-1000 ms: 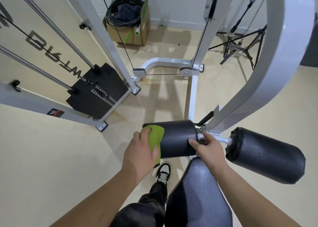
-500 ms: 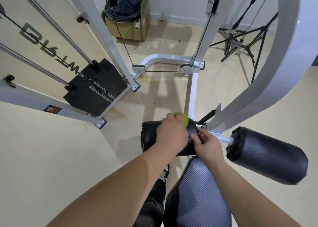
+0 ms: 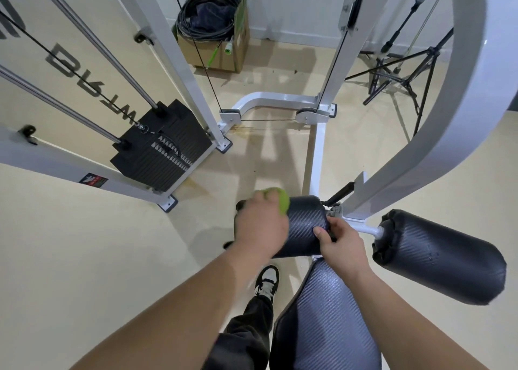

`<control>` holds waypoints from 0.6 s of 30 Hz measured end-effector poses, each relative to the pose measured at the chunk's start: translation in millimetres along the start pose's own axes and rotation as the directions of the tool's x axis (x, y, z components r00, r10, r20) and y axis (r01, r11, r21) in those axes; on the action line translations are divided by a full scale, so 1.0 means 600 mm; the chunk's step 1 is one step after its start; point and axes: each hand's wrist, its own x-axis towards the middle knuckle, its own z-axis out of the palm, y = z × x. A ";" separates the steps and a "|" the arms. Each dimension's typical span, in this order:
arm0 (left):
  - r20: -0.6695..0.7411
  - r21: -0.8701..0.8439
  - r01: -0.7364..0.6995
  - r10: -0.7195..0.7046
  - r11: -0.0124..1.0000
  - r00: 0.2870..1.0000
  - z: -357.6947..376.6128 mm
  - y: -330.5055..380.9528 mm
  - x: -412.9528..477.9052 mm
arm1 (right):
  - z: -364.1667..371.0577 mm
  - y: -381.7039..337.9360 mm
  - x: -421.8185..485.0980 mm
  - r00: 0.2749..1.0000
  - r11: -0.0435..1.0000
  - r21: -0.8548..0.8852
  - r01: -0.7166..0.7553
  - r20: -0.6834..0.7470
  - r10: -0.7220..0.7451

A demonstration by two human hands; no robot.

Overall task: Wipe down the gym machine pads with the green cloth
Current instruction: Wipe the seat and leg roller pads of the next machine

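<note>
Wiping is under way: the green cloth point(image 3: 281, 201) is gripped by the left hand point(image 3: 260, 226) on the left pad point(image 3: 304, 224), its end held by the right hand point(image 3: 340, 246). The right pad point(image 3: 443, 254) and seat pad point(image 3: 325, 322) seem left to do.

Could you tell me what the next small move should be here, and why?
Probably pull the cloth toward you over the near side of the left roller. The left hand presses the cloth on the roller's far top, the right hand grips the inner end, seemingly steadying it, and the near face shows bare.
</note>
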 end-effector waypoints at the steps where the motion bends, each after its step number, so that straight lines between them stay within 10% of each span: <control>1: 0.024 0.016 -0.053 0.053 0.998 0.998 0.008 0.028 -0.003 | -0.001 -0.001 -0.001 1.000 1.000 0.023 -0.005 -0.003 0.005; 6: 0.080 0.062 -0.230 0.224 0.971 0.971 0.001 0.019 -0.006 | -0.010 0.012 0.008 0.994 0.973 0.213 -0.092 0.069 0.079; 13: -0.025 0.007 0.223 -0.223 0.975 0.975 -0.031 -0.092 0.001 | -0.013 0.009 0.005 0.994 0.946 0.311 -0.091 0.091 0.065; 18: 0.051 0.036 -0.074 0.072 0.997 0.996 0.017 0.062 0.004 | -0.011 0.015 0.003 0.993 0.951 0.296 -0.088 0.105 0.059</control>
